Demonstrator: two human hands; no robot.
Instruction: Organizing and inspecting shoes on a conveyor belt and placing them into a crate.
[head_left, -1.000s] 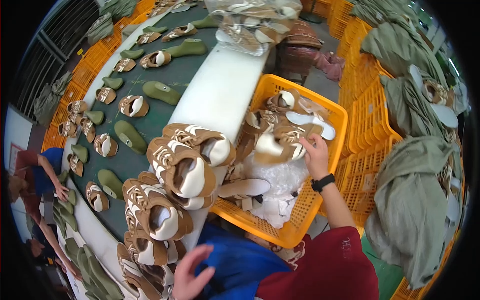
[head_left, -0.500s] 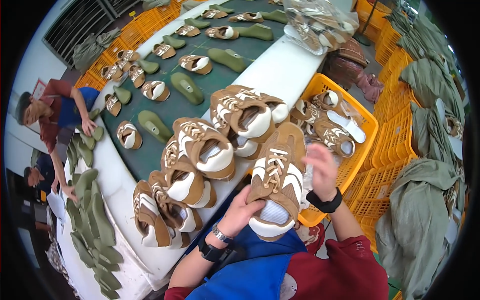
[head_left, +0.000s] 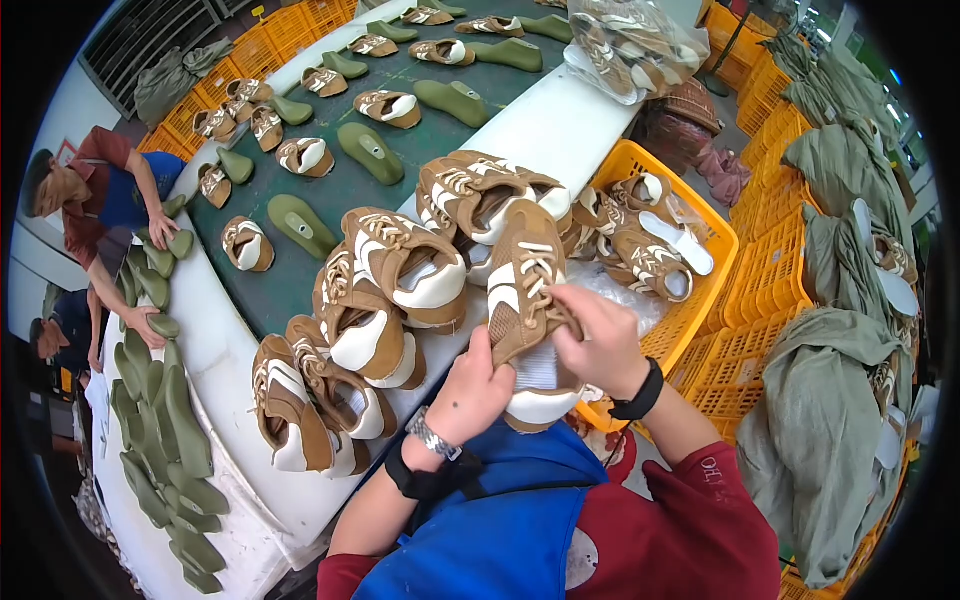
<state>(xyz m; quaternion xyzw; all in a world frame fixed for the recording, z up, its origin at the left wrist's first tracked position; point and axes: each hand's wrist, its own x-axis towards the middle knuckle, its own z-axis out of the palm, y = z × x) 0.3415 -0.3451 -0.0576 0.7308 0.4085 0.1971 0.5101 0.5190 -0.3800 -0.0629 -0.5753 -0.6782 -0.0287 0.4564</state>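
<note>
A brown and white lace-up sneaker (head_left: 508, 300) is held up in front of me, toe pointing away and its opening toward me. My left hand (head_left: 475, 393) grips the left side of its collar, thumb at the opening. With closed fingers, my right hand (head_left: 602, 342) pinches the tongue and collar edge below the laces, on the right side. A pale striped insole (head_left: 538, 368) shows inside the opening. Just left of it, matching sneakers (head_left: 405, 262) stand stacked in a row along the white table edge (head_left: 545, 135).
A yellow crate (head_left: 712, 300) at right holds more sneakers and a white insole. Green shoe lasts (head_left: 370, 153) and sneakers are spread over the green belt. At left, a co-worker (head_left: 100, 195) handles a pile of lasts (head_left: 165, 430). Yellow crates with grey-green cloths (head_left: 815, 440) line the right.
My right hand has come in from beside the shoe and now pinches its tongue and collar. The sneaker has tilted and shifted slightly. The co-worker's hands have moved a little over the lasts.
</note>
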